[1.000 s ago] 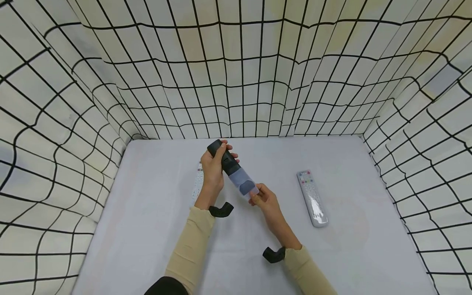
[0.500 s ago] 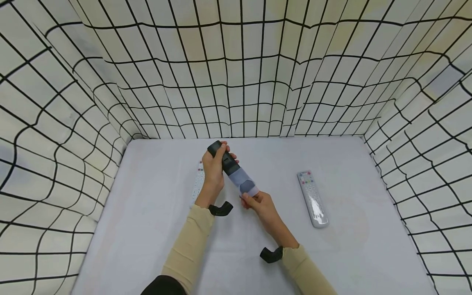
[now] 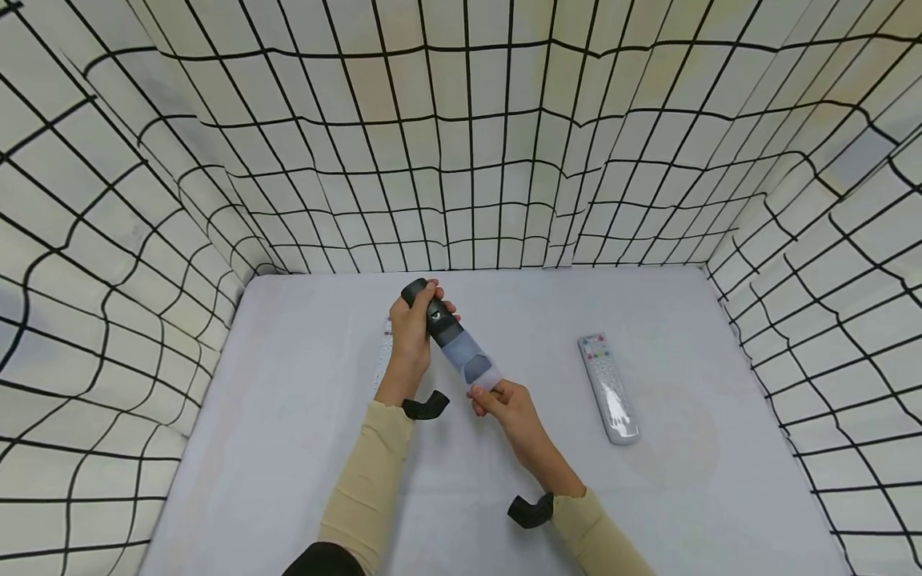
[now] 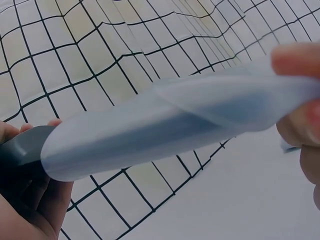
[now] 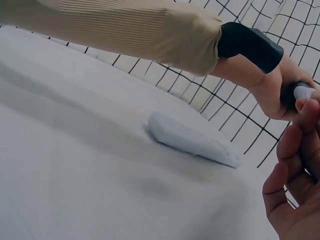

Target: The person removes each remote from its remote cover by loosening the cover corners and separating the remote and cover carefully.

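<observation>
My left hand grips the dark end of a black remote control, held slanted above the table. A translucent sleeve covers its lower part, and a dark shape shows through it. My right hand pinches the sleeve's loose far end between thumb and fingers. In the left wrist view the sleeve stretches across between both hands, its wide mouth around the dark body. The right wrist view shows curled right fingers near the pale sleeve tip; much of the sleeve is out of that frame.
On the white table, a white remote control in shiny wrap lies at the right. Another white remote control lies at the left, partly hidden behind my left hand. Black-grid netting encloses the table's back and sides.
My right fingers have shifted from the sleeve's right corner down and left along its end. The left hand keeps its grip, and the black remote control has turned slightly.
</observation>
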The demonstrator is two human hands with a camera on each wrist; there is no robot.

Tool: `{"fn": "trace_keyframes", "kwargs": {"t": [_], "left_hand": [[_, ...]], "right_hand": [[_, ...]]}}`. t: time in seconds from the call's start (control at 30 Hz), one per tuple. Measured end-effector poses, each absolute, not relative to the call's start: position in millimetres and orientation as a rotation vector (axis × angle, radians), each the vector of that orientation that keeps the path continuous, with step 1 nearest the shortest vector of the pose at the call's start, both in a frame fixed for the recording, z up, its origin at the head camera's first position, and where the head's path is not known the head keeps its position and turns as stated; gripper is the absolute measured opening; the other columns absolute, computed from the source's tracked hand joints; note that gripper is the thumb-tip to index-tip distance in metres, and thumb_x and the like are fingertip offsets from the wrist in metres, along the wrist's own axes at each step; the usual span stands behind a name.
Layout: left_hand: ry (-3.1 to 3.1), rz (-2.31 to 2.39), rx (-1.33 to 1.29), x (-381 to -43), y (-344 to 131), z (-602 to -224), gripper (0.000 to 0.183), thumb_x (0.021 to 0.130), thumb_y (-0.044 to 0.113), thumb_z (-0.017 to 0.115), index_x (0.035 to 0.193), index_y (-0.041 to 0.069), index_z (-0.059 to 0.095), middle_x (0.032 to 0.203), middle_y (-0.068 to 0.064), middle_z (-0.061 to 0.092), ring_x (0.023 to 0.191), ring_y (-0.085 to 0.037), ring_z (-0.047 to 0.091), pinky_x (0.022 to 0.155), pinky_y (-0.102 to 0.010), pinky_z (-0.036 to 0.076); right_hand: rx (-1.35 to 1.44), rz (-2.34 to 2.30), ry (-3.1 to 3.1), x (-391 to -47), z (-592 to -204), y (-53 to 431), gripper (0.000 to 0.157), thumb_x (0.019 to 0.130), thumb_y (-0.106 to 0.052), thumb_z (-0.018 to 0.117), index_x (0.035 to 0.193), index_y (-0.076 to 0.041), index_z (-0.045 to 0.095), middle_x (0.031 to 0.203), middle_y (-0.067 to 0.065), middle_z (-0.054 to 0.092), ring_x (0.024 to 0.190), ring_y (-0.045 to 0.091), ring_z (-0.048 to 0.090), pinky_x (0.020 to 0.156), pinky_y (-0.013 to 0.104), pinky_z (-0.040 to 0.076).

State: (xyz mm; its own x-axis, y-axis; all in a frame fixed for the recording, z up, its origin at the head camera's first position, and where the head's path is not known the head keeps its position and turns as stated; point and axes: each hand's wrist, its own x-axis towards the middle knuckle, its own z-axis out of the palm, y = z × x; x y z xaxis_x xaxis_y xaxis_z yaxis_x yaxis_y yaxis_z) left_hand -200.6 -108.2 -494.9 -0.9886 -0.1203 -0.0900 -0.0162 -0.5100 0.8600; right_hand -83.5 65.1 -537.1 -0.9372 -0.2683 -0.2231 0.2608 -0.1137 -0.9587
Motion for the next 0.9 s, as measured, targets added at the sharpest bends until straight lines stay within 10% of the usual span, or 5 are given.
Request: {"fn": "trace_keyframes", "kwargs": {"t": [0.63,0.9], "left_hand": [[-1.439,-2.703,0.257,-197.6,-111.1,-506.5,0.031,0.100,0.021,0.059,0.120,-0.002,0.054,0.088,-0.005,0.061,0.066,-0.017,0.067,0.064,-0.034,0.060],[-1.508,-2.667,0.213,-202.8,-117.0,-504.9,0.026,0.098,0.023,0.062,0.114,0.002,0.059,0.087,-0.003,0.063,0.065,-0.016,0.068,0.064,-0.035,0.061]], "right_hand": [[-0.054,-2.099,1.829,-91.3,-547.9,66.2,0.029,0.101,-0.028,0.056,0.114,-0.002,0.058,0.086,-0.002,0.068,0.081,0.014,0.063,0.079,0.030,0.051],[-0.106,-2.133,1.913,-93.2,-548.4,65.9,0.032,0.100,-0.032,0.058,0.091,-0.001,0.057,0.071,-0.004,0.064,0.071,0.011,0.057,0.074,0.028,0.049]]}}
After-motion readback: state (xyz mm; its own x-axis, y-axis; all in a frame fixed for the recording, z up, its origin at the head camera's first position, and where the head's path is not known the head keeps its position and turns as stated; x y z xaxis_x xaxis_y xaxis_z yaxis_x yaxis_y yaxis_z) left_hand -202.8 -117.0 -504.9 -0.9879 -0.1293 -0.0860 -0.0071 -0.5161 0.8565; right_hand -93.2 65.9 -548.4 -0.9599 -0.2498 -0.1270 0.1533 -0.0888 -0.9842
